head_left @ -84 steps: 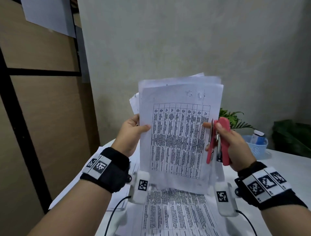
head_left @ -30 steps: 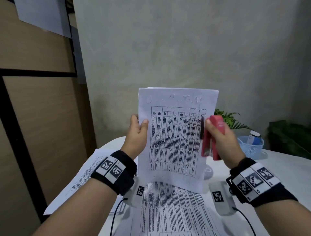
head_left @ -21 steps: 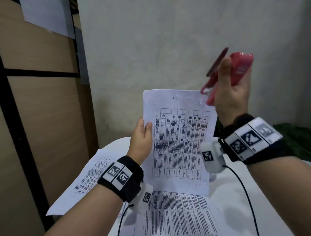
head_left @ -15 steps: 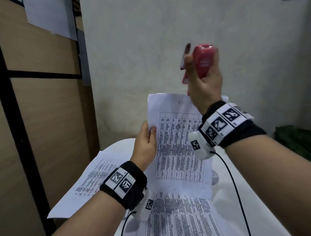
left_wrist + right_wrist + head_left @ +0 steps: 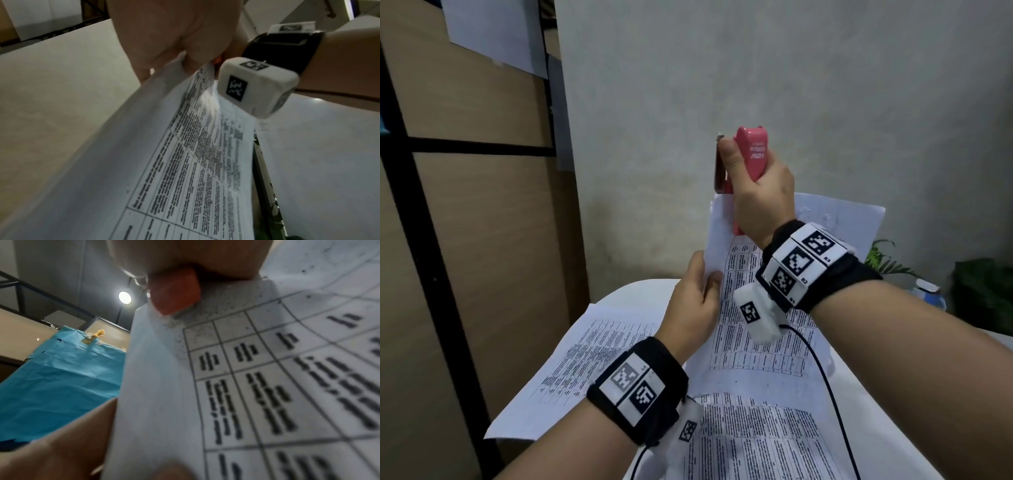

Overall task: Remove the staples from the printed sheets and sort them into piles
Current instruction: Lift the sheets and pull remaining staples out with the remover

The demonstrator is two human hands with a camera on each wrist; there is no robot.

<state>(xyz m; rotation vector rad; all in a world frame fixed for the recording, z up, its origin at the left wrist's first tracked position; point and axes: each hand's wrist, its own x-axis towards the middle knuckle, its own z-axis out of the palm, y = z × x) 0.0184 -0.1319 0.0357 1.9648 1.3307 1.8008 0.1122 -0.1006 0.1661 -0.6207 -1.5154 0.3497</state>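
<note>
On the far left, one printed page [image 5: 571,370] is lying flat on the white table [image 5: 887,428], its far edge hanging past the rim. The left hand [image 5: 693,310] is pinching the left margin of the printed sheets [image 5: 753,346], thumb on the front, holding them upright with the long axis running up and the table of text facing the person. At their top left corner, the right hand [image 5: 760,195] is wrapping its fingers around a pink staple remover [image 5: 751,154], long axis vertical, lower end touching the paper. Another printed sheet [image 5: 756,442] is lying flat below.
</note>
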